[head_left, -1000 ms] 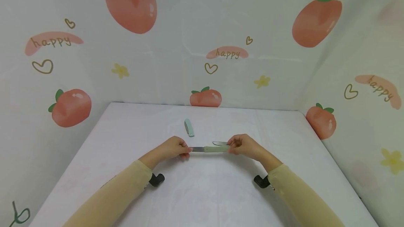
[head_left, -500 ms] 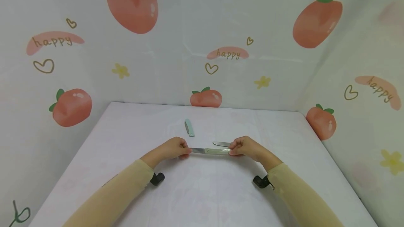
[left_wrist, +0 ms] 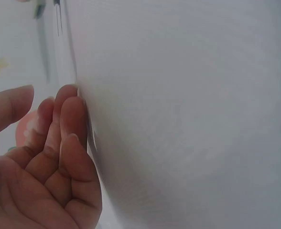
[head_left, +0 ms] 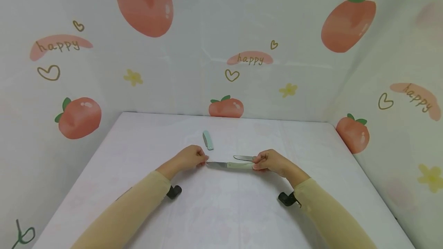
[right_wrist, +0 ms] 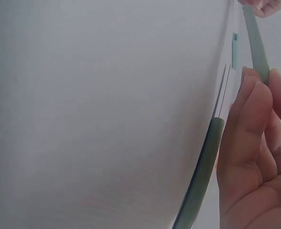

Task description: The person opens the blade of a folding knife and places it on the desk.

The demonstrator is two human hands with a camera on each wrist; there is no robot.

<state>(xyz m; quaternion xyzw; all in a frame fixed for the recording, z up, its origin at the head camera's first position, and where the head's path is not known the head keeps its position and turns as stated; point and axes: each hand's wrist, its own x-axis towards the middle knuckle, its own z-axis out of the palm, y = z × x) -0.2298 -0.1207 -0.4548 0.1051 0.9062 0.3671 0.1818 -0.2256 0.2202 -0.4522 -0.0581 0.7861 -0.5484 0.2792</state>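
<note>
Knife: my folding knife (head_left: pixel 231 165) sits low over the middle of the table (head_left: pixel 221 210), blade pointing toward my left side, pale green handle toward my right.
Right hand: my right hand (head_left: pixel 271 161) pinches the butt of the handle between thumb and fingertips; the right wrist view shows the green handle (right_wrist: pixel 256 43) running out past my fingertips (right_wrist: pixel 248 109).
Left hand: my left hand (head_left: pixel 191 157) is at the blade tip with the fingers loosely curled. From the head view I can't tell whether it grips the tip or only touches it. The left wrist view shows my fingers (left_wrist: pixel 66 124) relaxed, with nothing clamped in them.
Change: a second ago my left fingers pinched the blade end and the knife lay level between both hands. Now that hand has eased up and back a little, and the blade end dips slightly toward the table.
Meaning: my guess is that the load has moved to my right hand, so the left is letting go or re-seating.
Unchanged: second knife (head_left: pixel 243 158) lies on the table just behind my right hand; small pale blue folded knife (head_left: pixel 207 140) lies further back, apart from both hands. Neither has moved.
Backdrop: peach-print sheet (head_left: pixel 221 49) behind the table, same as before.
</note>
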